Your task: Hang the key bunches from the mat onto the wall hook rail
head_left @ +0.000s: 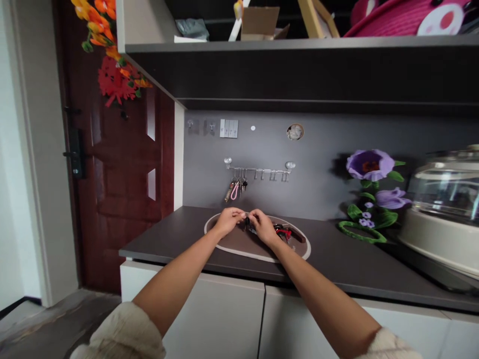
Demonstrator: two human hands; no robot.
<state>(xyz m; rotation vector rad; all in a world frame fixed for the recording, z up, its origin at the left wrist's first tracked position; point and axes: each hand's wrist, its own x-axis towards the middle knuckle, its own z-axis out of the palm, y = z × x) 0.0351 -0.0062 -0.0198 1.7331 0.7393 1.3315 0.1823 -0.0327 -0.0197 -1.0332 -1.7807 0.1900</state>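
Observation:
Both of my hands are over an oval brown mat with a pale rim. My left hand and my right hand come together with fingers pinched on a small set of keys, dark and partly hidden by the fingers. Just right of my right hand lies a pile of keys with red and black parts. Behind the hands, a metal hook rail is fixed to the grey wall. Several keys hang at its left end, with a pink loop among them; its right hooks hold nothing.
Purple artificial flowers and a large cream appliance with a clear top stand on the counter to the right. An overhead shelf juts out above. At left is a dark red door.

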